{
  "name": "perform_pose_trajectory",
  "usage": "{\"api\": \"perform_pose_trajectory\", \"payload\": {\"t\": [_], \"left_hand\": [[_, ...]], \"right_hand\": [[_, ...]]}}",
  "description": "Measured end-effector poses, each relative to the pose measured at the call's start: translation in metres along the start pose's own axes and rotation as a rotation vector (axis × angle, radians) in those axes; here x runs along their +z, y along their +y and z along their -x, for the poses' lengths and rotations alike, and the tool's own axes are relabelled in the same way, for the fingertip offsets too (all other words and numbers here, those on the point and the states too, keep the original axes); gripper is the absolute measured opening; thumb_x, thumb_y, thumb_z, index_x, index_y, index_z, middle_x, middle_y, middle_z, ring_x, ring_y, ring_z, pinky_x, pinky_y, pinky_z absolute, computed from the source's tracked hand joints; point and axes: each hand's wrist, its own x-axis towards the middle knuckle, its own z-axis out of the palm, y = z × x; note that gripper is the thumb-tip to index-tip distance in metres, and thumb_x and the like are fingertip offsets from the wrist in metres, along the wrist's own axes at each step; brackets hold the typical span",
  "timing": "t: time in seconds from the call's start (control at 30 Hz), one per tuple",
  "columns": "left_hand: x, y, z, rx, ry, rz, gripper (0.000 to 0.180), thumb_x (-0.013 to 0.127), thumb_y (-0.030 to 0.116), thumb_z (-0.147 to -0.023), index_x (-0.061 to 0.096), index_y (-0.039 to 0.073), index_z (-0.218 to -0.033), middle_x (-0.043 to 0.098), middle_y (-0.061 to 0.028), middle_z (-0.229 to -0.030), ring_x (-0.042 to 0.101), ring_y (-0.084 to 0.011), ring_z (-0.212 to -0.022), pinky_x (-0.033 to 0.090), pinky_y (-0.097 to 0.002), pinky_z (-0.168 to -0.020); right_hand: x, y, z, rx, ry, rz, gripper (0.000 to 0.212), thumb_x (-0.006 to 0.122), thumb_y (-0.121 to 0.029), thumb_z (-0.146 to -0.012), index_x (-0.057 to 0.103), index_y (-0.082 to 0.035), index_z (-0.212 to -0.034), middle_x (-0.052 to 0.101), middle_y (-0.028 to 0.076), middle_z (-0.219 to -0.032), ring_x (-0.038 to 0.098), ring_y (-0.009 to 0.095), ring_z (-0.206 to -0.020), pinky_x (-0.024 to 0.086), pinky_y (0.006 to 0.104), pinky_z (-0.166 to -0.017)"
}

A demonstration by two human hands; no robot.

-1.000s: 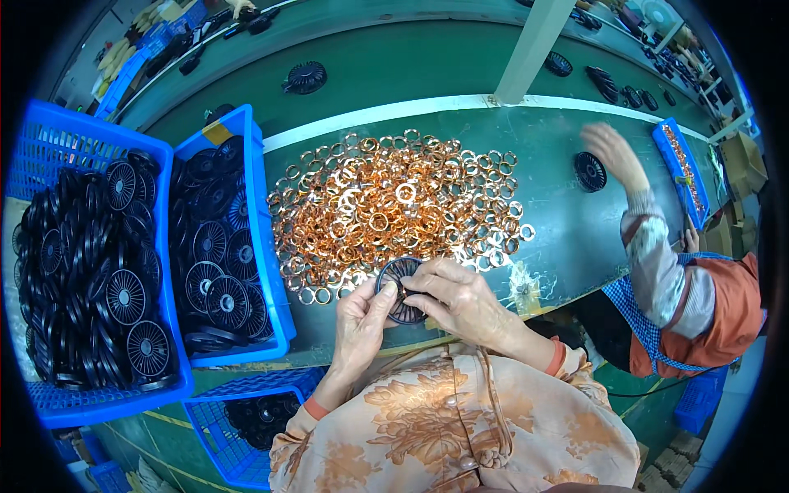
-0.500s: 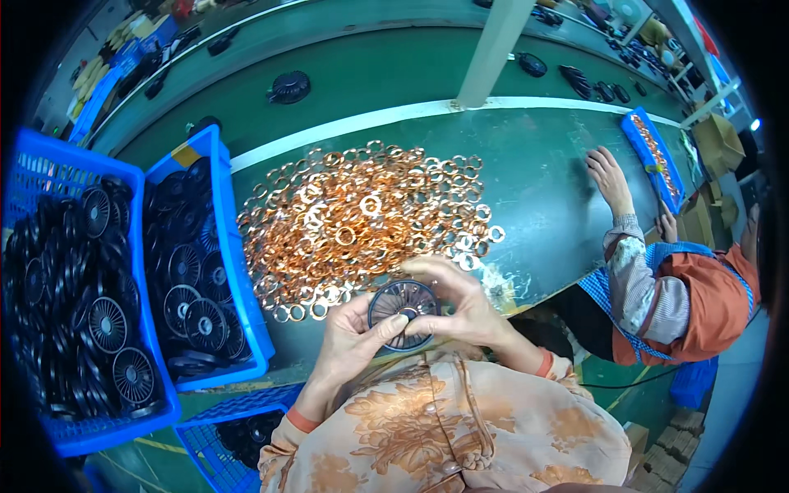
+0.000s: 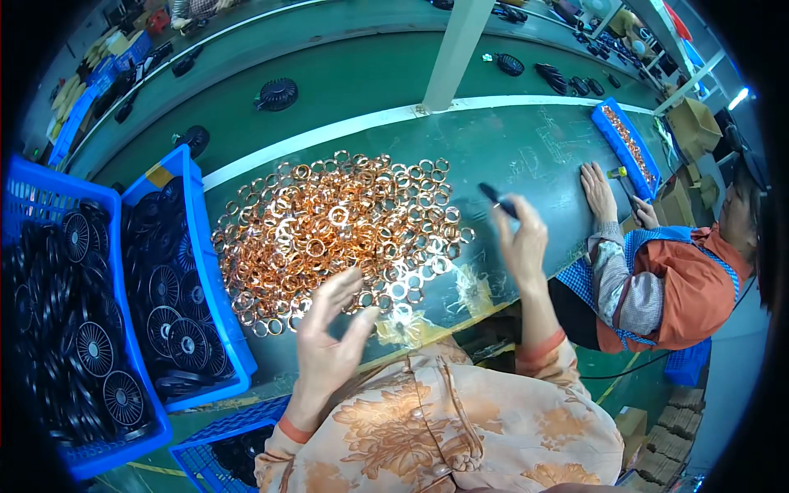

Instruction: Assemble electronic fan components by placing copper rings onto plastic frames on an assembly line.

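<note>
Over the green table, my right hand (image 3: pixel 523 246) grips a black round spoked grille (image 3: pixel 496 200), which shows nearly edge-on between thumb and fingers. Whether a ring is fitted to it cannot be made out. My left hand (image 3: pixel 329 333) hovers at the near edge of a pile of shiny copper-coloured rings (image 3: pixel 316 246), thumb and fingers apart with nothing in them. To my left, a blue crate (image 3: pixel 215 329) is filled with black spoked discs (image 3: pixel 189 343) like the one in my right hand.
A second blue crate (image 3: pixel 152 329) of discs stands farther left, another (image 3: pixel 189 460) below the table. At right a co-worker (image 3: pixel 674 287) sits by a long blue tray (image 3: pixel 629 148) of rings. Beyond the white ledge, a green belt (image 3: pixel 345 74) carries black parts; a post (image 3: pixel 454 57) rises there.
Both hands held the grille together in front of my chest. My left hand has let go and moved left; my right hand has carried the grille away to the right.
</note>
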Motion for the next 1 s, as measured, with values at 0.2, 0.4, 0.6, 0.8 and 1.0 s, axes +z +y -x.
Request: {"api": "perform_pose_trajectory", "payload": {"t": [0.2, 0.4, 0.6, 0.8, 1.0], "left_hand": [[-0.049, -0.015, 0.01, 0.025, 0.242, -0.175, 0.046, 0.068, 0.001, -0.089, 0.052, -0.003, -0.132, 0.061, -0.0188, -0.129, 0.063, -0.026, -0.117, 0.051, -0.0362, -0.099], [-0.117, 0.012, 0.032, 0.072, 0.539, -0.707, 0.037, 0.07, 0.004, -0.086, 0.062, 0.001, -0.122, 0.068, -0.0172, -0.115, 0.068, -0.0278, -0.103, 0.055, -0.0353, -0.087], [-0.195, -0.005, 0.009, 0.018, 0.58, -1.255, 0.042, 0.075, 0.013, -0.079, 0.063, 0.004, -0.118, 0.066, -0.0156, -0.117, 0.06, -0.0337, -0.114, 0.049, -0.0427, -0.095], [-0.215, -0.007, -0.004, -0.049, 0.113, -1.207, 0.052, 0.079, 0.021, -0.073, 0.063, 0.007, -0.12, 0.064, -0.0126, -0.122, 0.057, -0.0313, -0.119, 0.049, -0.0416, -0.099], [-0.209, -0.024, -0.001, -0.142, 0.038, -1.115, 0.056, 0.075, 0.02, -0.078, 0.058, 0.01, -0.132, 0.057, -0.015, -0.137, 0.055, -0.0333, -0.126, 0.049, -0.0443, -0.102]], "right_hand": [[0.016, 0.081, -0.013, -0.089, -0.123, 0.134, 0.049, 0.053, 0.007, -0.082, 0.054, -0.001, -0.13, 0.053, 0.024, -0.133, 0.05, 0.041, -0.127, 0.038, 0.0446, -0.109], [-0.003, -0.017, 0.023, -0.073, -0.327, -0.221, 0.017, 0.061, 0.002, -0.087, 0.065, 0.002, -0.104, 0.063, 0.019, -0.108, 0.062, 0.035, -0.104, 0.047, 0.0403, -0.092], [0.004, -0.018, 0.031, -0.056, -0.352, -0.218, 0.008, 0.063, 0.0, -0.087, 0.062, 0.003, -0.095, 0.062, 0.017, -0.096, 0.06, 0.034, -0.092, 0.048, 0.0406, -0.082], [0.009, -0.015, 0.033, 0.142, -0.37, -0.324, 0.007, 0.06, -0.003, -0.094, 0.058, 0.003, -0.092, 0.062, 0.015, -0.091, 0.061, 0.027, -0.083, 0.049, 0.0372, -0.075], [0.015, -0.005, 0.039, 0.575, -0.376, -1.0, 0.009, 0.057, -0.01, -0.1, 0.058, -0.001, -0.104, 0.062, 0.004, -0.092, 0.06, 0.01, -0.079, 0.051, 0.0211, -0.072]]}}
